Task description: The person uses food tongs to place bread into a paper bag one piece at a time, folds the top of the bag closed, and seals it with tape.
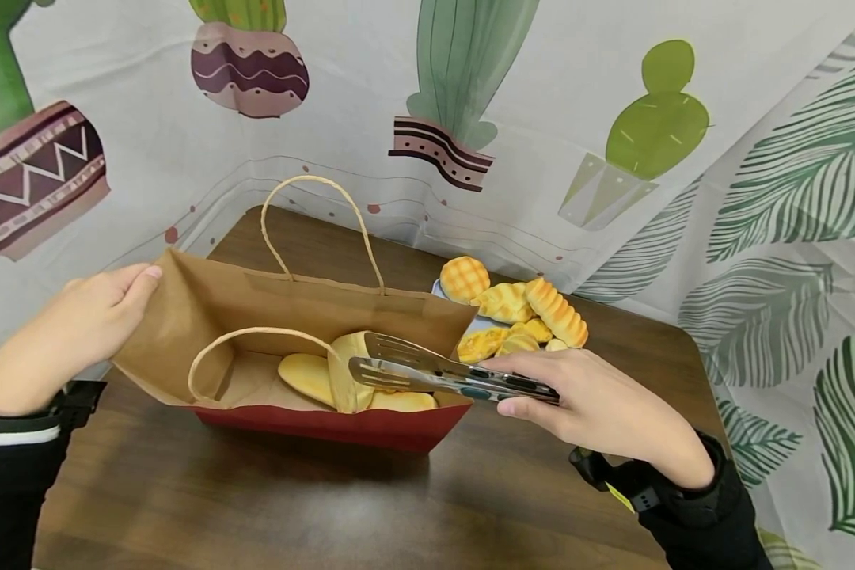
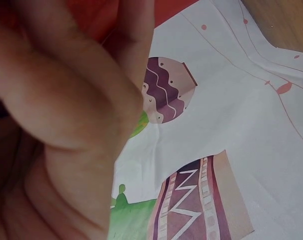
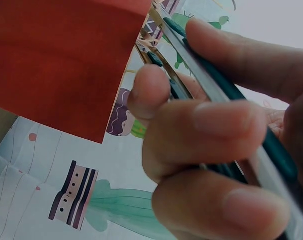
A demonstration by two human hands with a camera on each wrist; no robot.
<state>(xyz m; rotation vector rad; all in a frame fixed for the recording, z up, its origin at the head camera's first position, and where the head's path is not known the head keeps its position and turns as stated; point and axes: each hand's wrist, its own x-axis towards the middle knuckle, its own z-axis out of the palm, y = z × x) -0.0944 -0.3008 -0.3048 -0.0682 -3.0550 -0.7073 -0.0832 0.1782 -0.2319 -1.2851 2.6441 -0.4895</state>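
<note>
A paper bag (image 1: pixel 328 429), red outside and brown inside, stands with its mouth gaping on the table. My left hand (image 1: pixel 80 331) pinches the bag's left edge between thumb and fingers. In my right hand (image 1: pixel 590 394) I grip metal tongs (image 1: pixel 438 370) with dark green grips, seen close up in the right wrist view. The tongs' slotted heads reach into the bag beside an upright bread slice (image 1: pixel 343 384); whether they clasp it I cannot tell. A long bread roll (image 1: pixel 303 377) and another bread piece (image 1: pixel 406 401) lie lower in the bag.
Behind the bag's right end, a light tray (image 1: pixel 438 289) bears several breads, among them a round bun (image 1: pixel 465 279) and a ridged roll (image 1: pixel 557 313). Two rope handles, the rear one (image 1: pixel 309 179) standing up, arch over the bag. A cactus-print cloth (image 1: pixel 342 134) hangs behind the table.
</note>
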